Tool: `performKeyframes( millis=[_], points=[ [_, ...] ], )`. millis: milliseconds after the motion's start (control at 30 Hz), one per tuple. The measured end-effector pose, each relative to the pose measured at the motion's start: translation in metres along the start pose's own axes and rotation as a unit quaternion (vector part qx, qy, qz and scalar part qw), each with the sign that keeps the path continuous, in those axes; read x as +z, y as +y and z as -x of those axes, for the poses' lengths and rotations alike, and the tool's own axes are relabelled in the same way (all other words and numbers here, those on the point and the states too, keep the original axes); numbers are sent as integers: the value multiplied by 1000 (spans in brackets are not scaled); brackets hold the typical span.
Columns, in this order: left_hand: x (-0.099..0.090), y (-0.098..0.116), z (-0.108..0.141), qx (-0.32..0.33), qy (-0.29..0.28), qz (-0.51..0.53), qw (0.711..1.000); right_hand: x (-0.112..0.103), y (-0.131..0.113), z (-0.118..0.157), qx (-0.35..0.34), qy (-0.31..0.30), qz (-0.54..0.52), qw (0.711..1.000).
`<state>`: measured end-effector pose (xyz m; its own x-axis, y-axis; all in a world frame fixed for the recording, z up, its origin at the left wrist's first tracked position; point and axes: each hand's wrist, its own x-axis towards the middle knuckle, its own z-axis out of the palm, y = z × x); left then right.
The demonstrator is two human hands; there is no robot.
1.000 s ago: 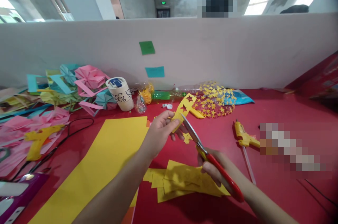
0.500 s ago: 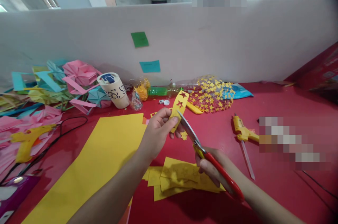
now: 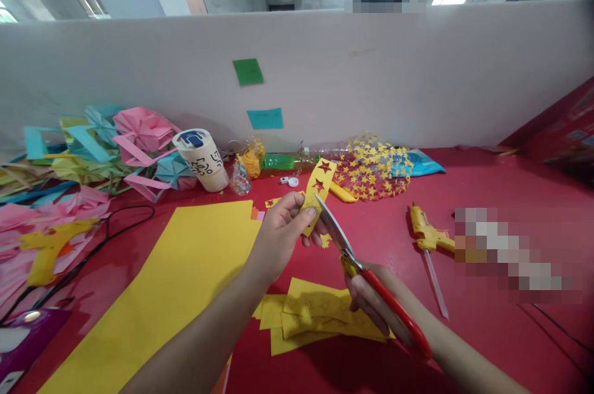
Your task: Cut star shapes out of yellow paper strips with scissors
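My left hand (image 3: 283, 230) pinches a narrow strip of yellow paper (image 3: 320, 180) between thumb and fingers. Star-shaped holes show in the strip's upper part. Wrapped around red-handled scissors (image 3: 392, 307), my right hand (image 3: 369, 298) holds them with the blades pointing up and left. The blade tips meet the strip just above my left thumb; whether they pass through the paper I cannot tell. Below the hands lie overlapping yellow paper pieces (image 3: 315, 313) with faint star outlines. Small yellow stars (image 3: 326, 240) rest on the table behind my left fingertips.
Large yellow sheets (image 3: 185, 264) lie at left, near a yellow glue gun (image 3: 44, 252) and folded paper shapes (image 3: 143, 134). A paper cup (image 3: 204, 162), a green bottle (image 3: 278, 162) and a star-covered clear piece (image 3: 371, 165) line the back. Another glue gun (image 3: 427, 230) is at right.
Both hands, the strip and the scissors have barely shifted to the right and down in the picture, along with a slight shift of the whole view. Both grips look the same.
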<state>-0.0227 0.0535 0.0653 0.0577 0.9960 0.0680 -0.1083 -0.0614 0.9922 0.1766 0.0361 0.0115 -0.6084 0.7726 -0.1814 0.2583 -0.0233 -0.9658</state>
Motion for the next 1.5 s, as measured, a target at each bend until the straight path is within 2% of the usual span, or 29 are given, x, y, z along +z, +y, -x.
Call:
performKeyframes(
  millis=[233, 667, 900, 1067, 1267, 1500],
  points=[
    [0, 2, 0, -4, -4, -5, 1000, -1, 4, -1, 18, 4, 6, 1000],
    [-2, 2, 0, -10, -6, -2, 1000, -1, -1, -1, 3, 3, -11, 1000],
    [-2, 2, 0, -13, -3, -4, 1000, -3, -2, 0, 32, 4, 13, 999],
    [-4, 5, 0, -12, -8, -22, 1000, -4, -3, 0, 23, -4, 20, 1000],
    [-13, 5, -2, 27, 47, -47, 997, -4, -3, 0, 33, 6, 46, 998],
    [-14, -2, -2, 11, 50, -45, 998, -3, 3, 0, 43, 8, 8, 999]
  ],
)
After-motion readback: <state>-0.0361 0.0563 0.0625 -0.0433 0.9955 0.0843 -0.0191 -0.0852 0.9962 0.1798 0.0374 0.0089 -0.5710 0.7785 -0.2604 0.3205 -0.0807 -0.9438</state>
